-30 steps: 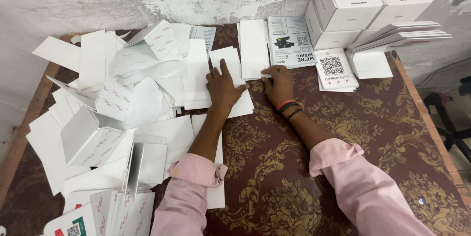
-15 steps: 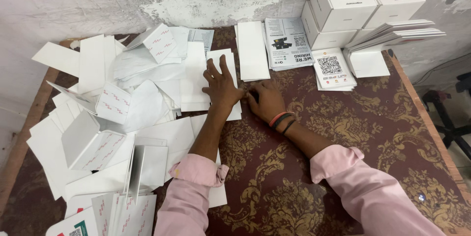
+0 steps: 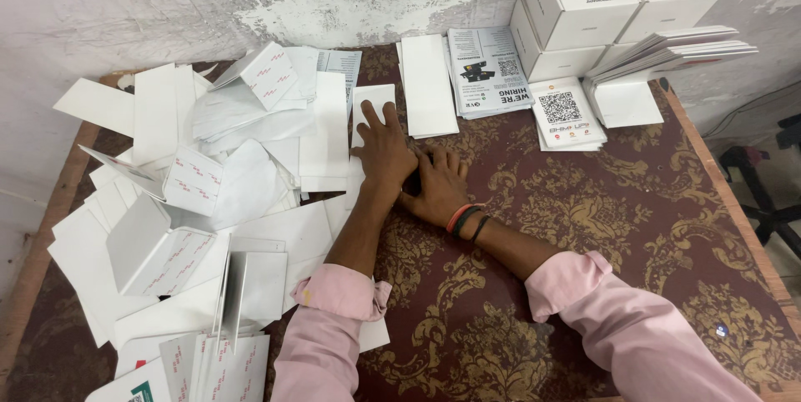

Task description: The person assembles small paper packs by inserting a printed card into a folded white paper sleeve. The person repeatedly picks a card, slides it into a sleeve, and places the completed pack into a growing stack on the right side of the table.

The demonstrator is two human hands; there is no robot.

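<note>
The left hand (image 3: 385, 150) lies flat, fingers spread, on a white card (image 3: 372, 106) at the desk's (image 3: 634, 227) middle, beside the heap of cards (image 3: 209, 202). The right hand (image 3: 440, 189) rests open beside it, touching it and holding nothing. The card looks thin, light and slippery, best slid and pinched by an edge.

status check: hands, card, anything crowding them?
Left hand flat on white card, fingers spread. Right hand flat on patterned tablecloth, touching left wrist. Heap of white flat cards close on the left; leaflet stack beyond.
</note>
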